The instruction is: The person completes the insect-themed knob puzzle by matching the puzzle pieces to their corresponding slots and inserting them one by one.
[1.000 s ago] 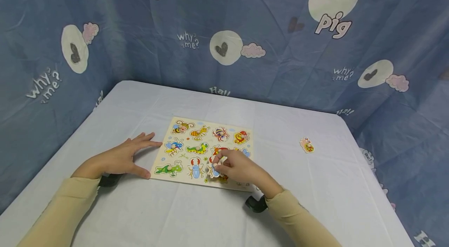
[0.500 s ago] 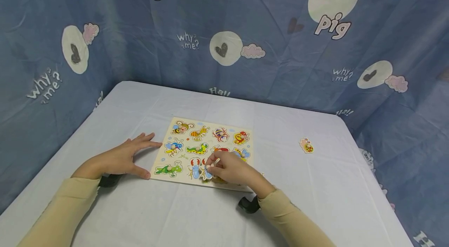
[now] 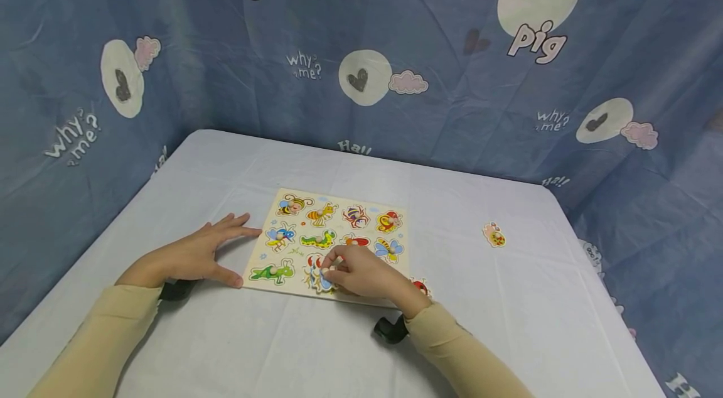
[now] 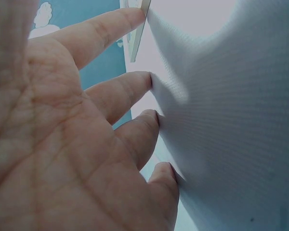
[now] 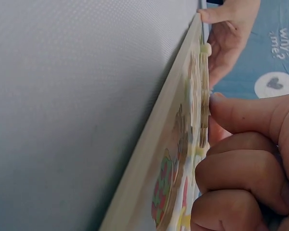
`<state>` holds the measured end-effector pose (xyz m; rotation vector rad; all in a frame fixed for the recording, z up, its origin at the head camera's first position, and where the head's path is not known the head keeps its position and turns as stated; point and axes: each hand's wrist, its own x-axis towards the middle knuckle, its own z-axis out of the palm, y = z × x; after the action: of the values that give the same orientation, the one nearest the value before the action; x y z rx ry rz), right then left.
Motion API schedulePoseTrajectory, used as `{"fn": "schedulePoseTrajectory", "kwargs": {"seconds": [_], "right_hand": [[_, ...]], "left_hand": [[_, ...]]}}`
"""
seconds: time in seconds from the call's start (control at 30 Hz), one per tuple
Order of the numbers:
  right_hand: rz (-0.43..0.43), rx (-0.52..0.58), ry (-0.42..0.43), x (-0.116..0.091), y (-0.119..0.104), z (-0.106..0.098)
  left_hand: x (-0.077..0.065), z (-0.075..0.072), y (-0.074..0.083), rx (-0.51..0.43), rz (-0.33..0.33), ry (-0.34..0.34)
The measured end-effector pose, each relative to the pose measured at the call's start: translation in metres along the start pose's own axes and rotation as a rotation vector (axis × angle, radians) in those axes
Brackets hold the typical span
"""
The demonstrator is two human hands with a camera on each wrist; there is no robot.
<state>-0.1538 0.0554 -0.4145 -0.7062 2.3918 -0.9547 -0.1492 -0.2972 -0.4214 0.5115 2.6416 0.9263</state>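
A wooden peg puzzle board (image 3: 336, 226) with colourful insect pieces lies on the table. In the head view my right hand (image 3: 367, 272) pinches a blue beetle puzzle piece (image 3: 321, 285) by its knob, low over the board's front row. From the right wrist view the piece (image 5: 204, 96) appears edge-on, close above the board's surface, with the thumb at it. My left hand (image 3: 198, 253) spreads its fingers beside the board's left edge. Its thumb and index fingertip touch that edge, while the other fingertips (image 4: 151, 118) rest on the cloth.
A pink and yellow insect piece (image 3: 494, 235) lies alone on the white tablecloth (image 3: 452, 209) at the right. Beside the board's right edge, a red ladybird piece (image 3: 420, 285) is partly hidden by my right wrist. A blue printed curtain (image 3: 463, 134) surrounds the back and sides.
My right hand has moved left along the front row with the beetle piece, uncovering the yellow-and-blue bee and part of the ladybird piece. My left hand has stayed in place.
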Motion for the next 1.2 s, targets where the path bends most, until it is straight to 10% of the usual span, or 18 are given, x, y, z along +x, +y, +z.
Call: {"fn": "schedulePoseTrajectory", "kwargs": {"seconds": [1.2], "right_hand": [[0.013,-0.038,0.03,0.014,-0.011,0.01]], "left_hand": [[0.002,0.001,0.0,0.022,-0.012,0.0]]}}
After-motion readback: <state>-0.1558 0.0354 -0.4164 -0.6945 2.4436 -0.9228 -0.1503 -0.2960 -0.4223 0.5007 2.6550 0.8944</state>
